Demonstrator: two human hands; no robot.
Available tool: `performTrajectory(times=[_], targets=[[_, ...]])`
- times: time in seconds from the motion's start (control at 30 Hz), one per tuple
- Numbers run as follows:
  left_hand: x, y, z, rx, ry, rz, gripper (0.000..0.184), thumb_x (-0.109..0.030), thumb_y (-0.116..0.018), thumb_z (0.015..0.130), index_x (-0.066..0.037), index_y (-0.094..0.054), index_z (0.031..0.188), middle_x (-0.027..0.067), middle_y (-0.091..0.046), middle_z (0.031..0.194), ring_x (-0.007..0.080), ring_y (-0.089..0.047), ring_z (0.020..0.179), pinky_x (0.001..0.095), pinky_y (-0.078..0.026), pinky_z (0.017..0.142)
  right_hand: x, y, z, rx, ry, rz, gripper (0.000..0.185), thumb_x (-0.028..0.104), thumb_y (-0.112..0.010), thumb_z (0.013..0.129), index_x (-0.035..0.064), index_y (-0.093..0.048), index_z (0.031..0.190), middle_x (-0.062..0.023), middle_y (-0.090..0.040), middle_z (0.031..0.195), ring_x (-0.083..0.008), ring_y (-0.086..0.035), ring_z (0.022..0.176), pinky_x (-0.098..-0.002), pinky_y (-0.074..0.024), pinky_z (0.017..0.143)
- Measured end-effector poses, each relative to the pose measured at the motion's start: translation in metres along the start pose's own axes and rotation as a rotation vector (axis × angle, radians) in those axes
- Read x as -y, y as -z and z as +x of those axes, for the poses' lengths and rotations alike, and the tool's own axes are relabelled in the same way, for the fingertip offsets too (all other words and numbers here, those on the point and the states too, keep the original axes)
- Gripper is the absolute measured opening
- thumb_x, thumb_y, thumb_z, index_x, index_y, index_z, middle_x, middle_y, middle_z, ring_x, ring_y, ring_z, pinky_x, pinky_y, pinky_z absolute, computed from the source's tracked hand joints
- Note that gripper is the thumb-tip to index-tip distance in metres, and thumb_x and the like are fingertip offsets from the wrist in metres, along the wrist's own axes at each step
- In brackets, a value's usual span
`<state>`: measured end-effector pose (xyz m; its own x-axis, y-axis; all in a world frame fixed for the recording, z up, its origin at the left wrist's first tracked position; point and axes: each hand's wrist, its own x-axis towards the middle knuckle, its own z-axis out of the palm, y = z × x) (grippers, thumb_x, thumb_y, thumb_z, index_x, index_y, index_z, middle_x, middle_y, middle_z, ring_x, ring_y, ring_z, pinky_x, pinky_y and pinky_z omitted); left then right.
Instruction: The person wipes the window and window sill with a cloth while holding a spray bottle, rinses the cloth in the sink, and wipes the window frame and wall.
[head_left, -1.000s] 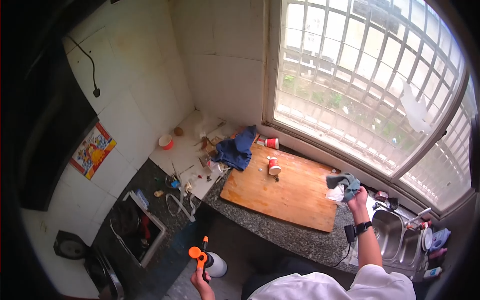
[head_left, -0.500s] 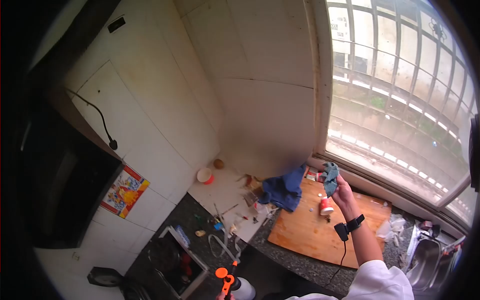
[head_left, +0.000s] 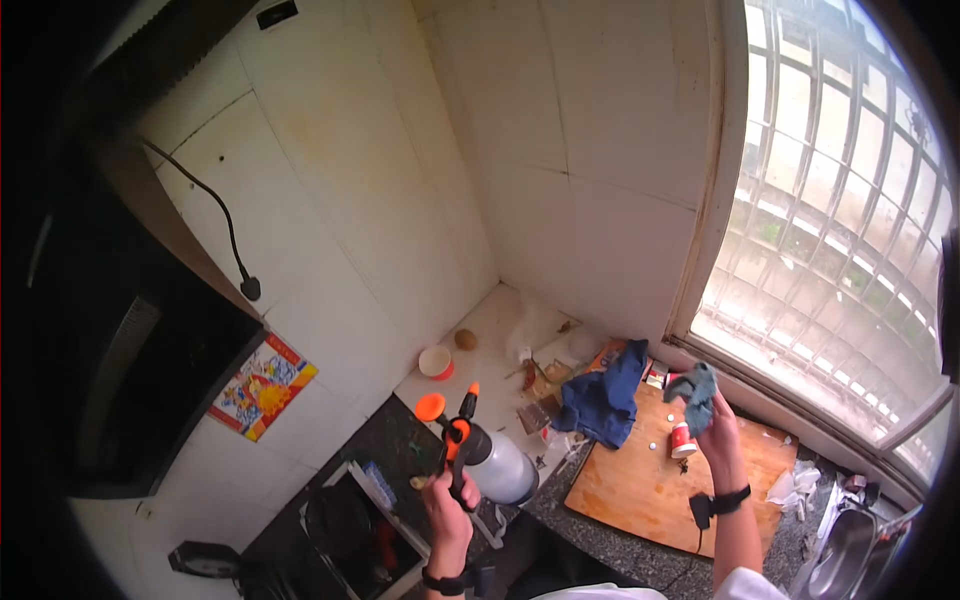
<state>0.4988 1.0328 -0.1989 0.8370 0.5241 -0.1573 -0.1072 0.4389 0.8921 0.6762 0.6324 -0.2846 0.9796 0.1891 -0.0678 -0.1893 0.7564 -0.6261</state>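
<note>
My left hand is wrapped round the handle of a pump spray bottle with a white tank and an orange and black top. Its orange nozzle points up toward the corner, above the cluttered counter. A crumpled grey-green cloth is gripped in my right hand, raised over the wooden board. Below and left of that hand, a red and white paper cup lies on its side on the board. A dark blue cloth hangs over the board's far left corner.
A red and white bowl and a round brown object stand near the wall. Small clutter lies beside the blue cloth. The gas stove is at lower left, the steel sink at right. A range hood juts out on the left.
My left hand has lifted the spray bottle up from the bottom edge into full view. The right hand still holds the grey-green cloth over the board. The camera view has shifted.
</note>
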Motion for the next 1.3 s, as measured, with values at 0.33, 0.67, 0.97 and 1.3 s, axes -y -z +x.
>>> performTrajectory(times=[0.33, 0.67, 0.97, 1.3], targets=[[-0.048, -0.039, 0.102, 0.138, -0.049, -0.135, 0.03, -0.032, -0.045, 0.091, -0.006, -0.048, 0.076, -0.0003, -0.039, 0.056, 0.0096, -0.035, 0.047, 0.026, -0.028, 0.046, 0.048, -0.052, -0.049, -0.203, 0.287, -0.102, 0.032, 0.022, -0.042, 0.103, 0.0048, -0.048, 0.13, -0.0127, -0.06, 0.125, -0.0273, -0.061, 0.112, -0.0463, -0.0531, 0.093], [-0.055, -0.054, 0.124, 0.102, -0.18, -0.229, 0.033, -0.034, -0.046, 0.086, -0.005, -0.046, 0.07, 0.0002, -0.039, 0.052, 0.0103, -0.036, 0.044, 0.0261, -0.026, 0.043, 0.088, -0.127, -0.005, -0.032, 0.384, -0.331, 0.029, 0.022, -0.049, 0.101, 0.0034, -0.054, 0.122, -0.0089, -0.066, 0.109, -0.0198, -0.067, 0.092, -0.035, -0.0573, 0.08], [-0.102, -0.097, 0.125, 0.199, -0.35, -0.287, 0.03, -0.036, -0.044, 0.087, -0.008, -0.047, 0.076, -0.0009, -0.037, 0.054, 0.0098, -0.033, 0.047, 0.0253, -0.027, 0.046, 0.1, -0.107, -0.029, 0.066, 0.258, -0.139, 0.036, 0.008, -0.051, 0.095, -0.0051, -0.049, 0.129, -0.0135, -0.063, 0.116, -0.0215, -0.064, 0.104, -0.0335, -0.0519, 0.092], [-0.085, -0.08, 0.099, 0.143, -0.192, -0.293, 0.035, -0.042, -0.041, 0.09, -0.009, -0.048, 0.078, -0.0019, -0.036, 0.053, 0.0096, -0.032, 0.045, 0.0259, -0.026, 0.044, 0.169, -0.191, 0.05, 0.141, 0.759, -0.871, 0.049, 0.021, -0.074, 0.085, -0.0049, -0.058, 0.123, -0.0063, -0.068, 0.108, -0.0118, -0.062, 0.098, -0.0264, -0.0484, 0.088]])
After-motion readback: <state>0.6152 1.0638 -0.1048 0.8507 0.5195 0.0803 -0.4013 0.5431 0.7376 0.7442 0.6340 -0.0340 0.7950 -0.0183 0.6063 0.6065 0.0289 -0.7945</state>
